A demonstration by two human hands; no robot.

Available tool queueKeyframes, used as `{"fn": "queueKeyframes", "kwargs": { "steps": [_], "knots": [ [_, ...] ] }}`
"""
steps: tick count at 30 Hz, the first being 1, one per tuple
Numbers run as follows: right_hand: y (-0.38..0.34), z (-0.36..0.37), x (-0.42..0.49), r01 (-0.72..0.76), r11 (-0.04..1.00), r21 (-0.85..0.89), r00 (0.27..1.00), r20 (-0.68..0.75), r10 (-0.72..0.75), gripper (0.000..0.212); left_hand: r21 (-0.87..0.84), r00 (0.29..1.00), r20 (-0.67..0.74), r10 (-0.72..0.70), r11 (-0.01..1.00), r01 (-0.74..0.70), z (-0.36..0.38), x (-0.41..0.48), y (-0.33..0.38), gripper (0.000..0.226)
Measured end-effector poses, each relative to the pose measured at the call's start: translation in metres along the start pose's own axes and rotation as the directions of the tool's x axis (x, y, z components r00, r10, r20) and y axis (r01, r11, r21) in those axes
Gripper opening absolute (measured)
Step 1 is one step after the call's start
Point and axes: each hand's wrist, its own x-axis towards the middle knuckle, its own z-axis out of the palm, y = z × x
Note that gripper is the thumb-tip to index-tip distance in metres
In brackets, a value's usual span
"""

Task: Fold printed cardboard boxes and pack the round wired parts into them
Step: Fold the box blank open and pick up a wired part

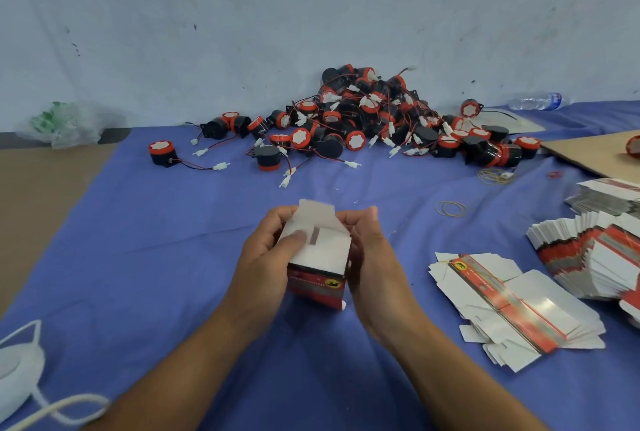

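A small printed cardboard box (320,266), white inside and red and black outside, is held between both hands above the blue cloth. My left hand (268,257) grips its left side, the thumb pressing an end flap down. My right hand (369,254) grips the right side with fingers curled behind it. One white flap stands up at the far end. A large pile of round black-and-red wired parts (363,119) lies against the wall beyond. One part (162,152) sits apart at the left.
Flat unfolded boxes (512,306) lie fanned at the right, with a bigger stack (595,250) behind them. Rubber bands (450,209) lie on the blue cloth (156,240). A plastic bottle (536,101), a brown cardboard sheet (595,151), a plastic bag (59,124) and a white cord (31,382) are around.
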Motion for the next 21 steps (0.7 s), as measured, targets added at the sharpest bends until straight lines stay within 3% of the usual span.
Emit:
{"fn": "queueKeyframes", "kwargs": {
  "steps": [5, 8, 11, 14, 17, 21],
  "knots": [
    [0.0, 0.004, -0.006, 0.062, 0.996, -0.067, 0.992, 0.117, -0.054, 0.011, 0.093, 0.991, -0.107, -0.076, 0.992, 0.087, -0.001, -0.001, -0.006, 0.022],
    [-0.001, 0.008, -0.008, 0.08, 0.996, -0.05, 0.995, 0.064, -0.077, 0.022, 0.371, 0.957, -0.271, 0.107, 0.929, 0.001, 0.0, -0.005, -0.006, 0.014],
    [-0.002, 0.01, -0.008, 0.045, 0.999, -0.026, 0.998, 0.037, -0.044, 0.038, 0.575, 0.921, -0.28, 0.272, 0.815, -0.066, 0.0, -0.009, -0.005, 0.026],
    [-0.002, 0.011, -0.007, -0.029, 0.997, -0.077, 0.999, 0.033, 0.031, 0.044, 0.595, 0.914, -0.254, 0.316, 0.796, -0.11, 0.002, -0.011, -0.005, 0.025],
    [-0.003, 0.009, -0.004, -0.088, 0.99, -0.11, 0.995, 0.027, 0.092, 0.032, 0.569, 0.896, -0.259, 0.36, 0.807, -0.16, 0.003, -0.013, -0.004, 0.014],
    [-0.003, 0.006, -0.002, -0.11, 0.988, -0.106, 0.994, -0.008, 0.11, 0.04, 0.485, 0.953, -0.162, 0.256, 0.862, -0.15, 0.005, -0.016, -0.006, 0.036]
  ]
}}
